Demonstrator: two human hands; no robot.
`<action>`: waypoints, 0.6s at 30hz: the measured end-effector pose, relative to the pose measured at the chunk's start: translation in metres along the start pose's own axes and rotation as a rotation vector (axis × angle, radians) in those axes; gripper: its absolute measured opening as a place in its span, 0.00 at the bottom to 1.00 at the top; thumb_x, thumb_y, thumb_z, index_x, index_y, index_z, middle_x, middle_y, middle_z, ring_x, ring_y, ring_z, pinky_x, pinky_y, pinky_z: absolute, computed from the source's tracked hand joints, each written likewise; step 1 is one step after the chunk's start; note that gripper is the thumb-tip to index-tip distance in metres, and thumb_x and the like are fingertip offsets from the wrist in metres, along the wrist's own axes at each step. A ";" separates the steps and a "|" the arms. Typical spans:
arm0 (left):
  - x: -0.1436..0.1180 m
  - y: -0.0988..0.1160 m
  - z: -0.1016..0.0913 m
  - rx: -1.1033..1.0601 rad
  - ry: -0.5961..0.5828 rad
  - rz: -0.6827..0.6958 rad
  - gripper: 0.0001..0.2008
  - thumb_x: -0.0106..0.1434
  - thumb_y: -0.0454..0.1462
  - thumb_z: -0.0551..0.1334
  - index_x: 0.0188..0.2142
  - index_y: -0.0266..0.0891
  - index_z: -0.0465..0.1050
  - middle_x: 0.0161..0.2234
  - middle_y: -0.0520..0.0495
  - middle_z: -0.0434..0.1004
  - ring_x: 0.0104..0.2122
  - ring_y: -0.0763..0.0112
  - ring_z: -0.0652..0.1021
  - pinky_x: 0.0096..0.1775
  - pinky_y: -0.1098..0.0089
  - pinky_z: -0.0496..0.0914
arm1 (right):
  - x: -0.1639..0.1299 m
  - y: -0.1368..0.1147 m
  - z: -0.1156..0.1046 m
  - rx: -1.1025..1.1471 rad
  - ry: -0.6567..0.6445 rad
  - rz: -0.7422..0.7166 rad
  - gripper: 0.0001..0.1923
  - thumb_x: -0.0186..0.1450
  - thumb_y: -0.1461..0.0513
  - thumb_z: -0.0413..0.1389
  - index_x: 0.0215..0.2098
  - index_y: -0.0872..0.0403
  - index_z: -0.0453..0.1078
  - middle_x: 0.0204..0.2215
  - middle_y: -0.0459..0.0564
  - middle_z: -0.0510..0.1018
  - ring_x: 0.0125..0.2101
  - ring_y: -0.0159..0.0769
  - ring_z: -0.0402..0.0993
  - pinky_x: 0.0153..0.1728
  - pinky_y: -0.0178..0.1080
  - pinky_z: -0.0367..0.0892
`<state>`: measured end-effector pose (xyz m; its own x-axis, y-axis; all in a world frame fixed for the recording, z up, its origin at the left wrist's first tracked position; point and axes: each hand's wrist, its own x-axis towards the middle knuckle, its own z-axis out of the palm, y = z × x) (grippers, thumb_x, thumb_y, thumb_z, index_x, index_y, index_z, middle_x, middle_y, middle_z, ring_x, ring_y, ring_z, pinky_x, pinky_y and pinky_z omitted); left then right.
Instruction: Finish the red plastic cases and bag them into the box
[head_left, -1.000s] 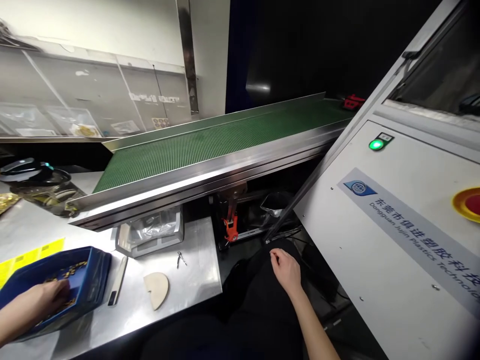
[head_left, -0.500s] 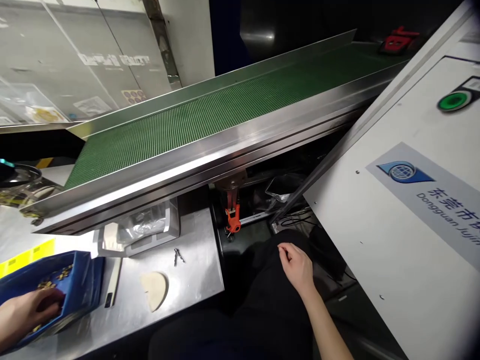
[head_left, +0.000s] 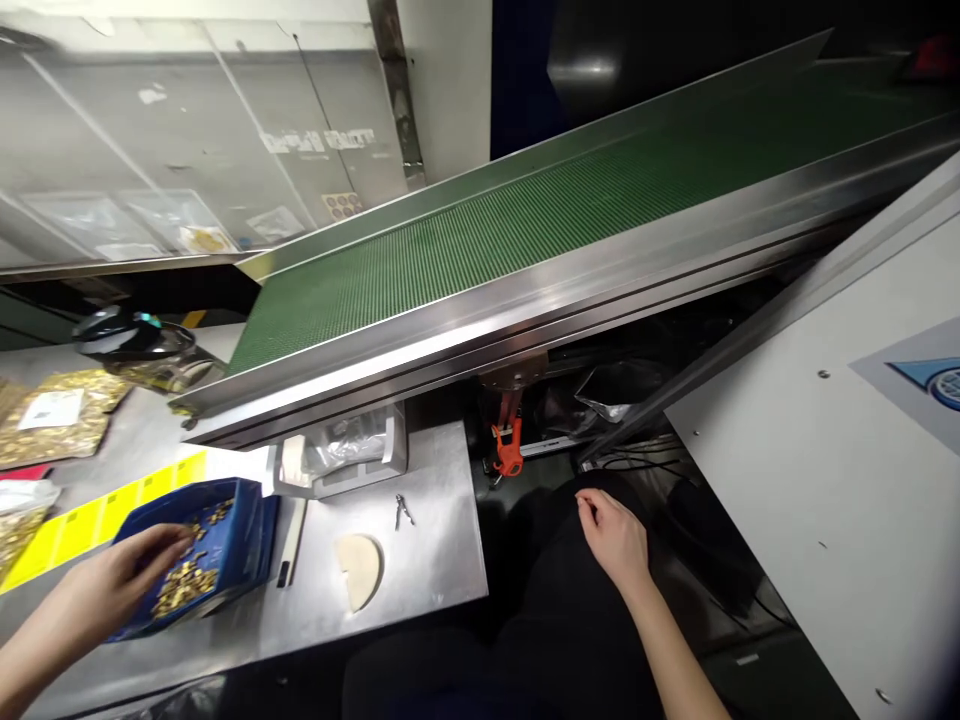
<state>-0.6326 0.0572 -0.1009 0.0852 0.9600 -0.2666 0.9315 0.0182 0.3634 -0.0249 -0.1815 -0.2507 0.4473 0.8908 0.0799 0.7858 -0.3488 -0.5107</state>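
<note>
While the left hand (head_left: 124, 580) reaches with loosely spread fingers into a blue tray (head_left: 225, 520) of small brass parts (head_left: 184, 585) near the bench's (head_left: 435, 560) front edge, the right hand (head_left: 615, 535) rests lightly curled and empty on the person's dark lap, below the green conveyor (head_left: 525, 230).

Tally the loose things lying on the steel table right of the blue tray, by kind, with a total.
Right of the blue tray on the steel table:
Pale half-round pad: 1
Small metal clip: 1
Slim white-and-black tool: 1
Clear plastic holder: 1
Total: 4
</note>
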 end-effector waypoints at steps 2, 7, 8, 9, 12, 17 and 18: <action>-0.017 0.021 -0.006 -0.082 0.073 -0.079 0.28 0.49 0.67 0.62 0.35 0.50 0.78 0.32 0.65 0.84 0.38 0.63 0.79 0.43 0.70 0.67 | -0.005 -0.002 -0.001 0.026 0.005 0.003 0.16 0.73 0.54 0.48 0.42 0.49 0.77 0.37 0.49 0.84 0.34 0.39 0.79 0.34 0.37 0.64; -0.063 0.107 0.020 -0.676 0.177 -0.200 0.35 0.35 0.61 0.76 0.37 0.43 0.81 0.34 0.51 0.85 0.38 0.58 0.79 0.40 0.68 0.72 | -0.022 -0.008 -0.008 0.136 0.038 0.024 0.17 0.72 0.51 0.50 0.42 0.48 0.78 0.39 0.51 0.84 0.36 0.44 0.80 0.36 0.39 0.67; -0.069 0.127 0.033 -0.846 0.143 -0.210 0.35 0.34 0.59 0.78 0.38 0.42 0.81 0.34 0.49 0.85 0.36 0.59 0.79 0.38 0.68 0.72 | -0.024 -0.008 -0.009 0.168 0.046 0.033 0.18 0.71 0.50 0.50 0.42 0.48 0.79 0.39 0.51 0.84 0.36 0.44 0.80 0.36 0.40 0.68; -0.074 0.146 0.047 -0.999 0.098 -0.220 0.34 0.36 0.56 0.80 0.39 0.41 0.81 0.34 0.47 0.84 0.35 0.60 0.79 0.37 0.68 0.73 | -0.025 -0.008 -0.010 0.204 0.052 0.043 0.19 0.71 0.49 0.50 0.41 0.49 0.79 0.39 0.52 0.84 0.35 0.44 0.80 0.36 0.40 0.69; -0.086 0.205 0.093 -1.412 -0.112 -0.173 0.25 0.41 0.45 0.82 0.37 0.40 0.80 0.34 0.46 0.81 0.31 0.68 0.76 0.35 0.70 0.71 | -0.024 -0.013 -0.011 0.333 0.048 0.076 0.22 0.71 0.46 0.50 0.39 0.51 0.79 0.38 0.54 0.84 0.33 0.44 0.80 0.35 0.40 0.73; -0.107 0.279 0.150 -1.505 -0.268 -0.079 0.20 0.47 0.50 0.79 0.34 0.45 0.80 0.39 0.44 0.77 0.37 0.63 0.77 0.37 0.67 0.72 | -0.021 -0.076 -0.029 0.568 0.008 0.101 0.26 0.74 0.44 0.47 0.45 0.54 0.78 0.35 0.56 0.84 0.32 0.41 0.81 0.34 0.37 0.76; -0.111 0.288 0.158 -1.509 -0.288 -0.062 0.19 0.47 0.51 0.79 0.33 0.46 0.80 0.42 0.43 0.76 0.38 0.62 0.77 0.38 0.66 0.73 | -0.022 -0.097 -0.035 0.627 -0.025 0.089 0.26 0.74 0.44 0.48 0.46 0.54 0.78 0.35 0.54 0.84 0.31 0.39 0.80 0.34 0.37 0.76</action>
<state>-0.3183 -0.0882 -0.1077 0.2903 0.8654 -0.4084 -0.2633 0.4825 0.8354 -0.0960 -0.1771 -0.1724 0.4836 0.8753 -0.0023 0.3431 -0.1920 -0.9194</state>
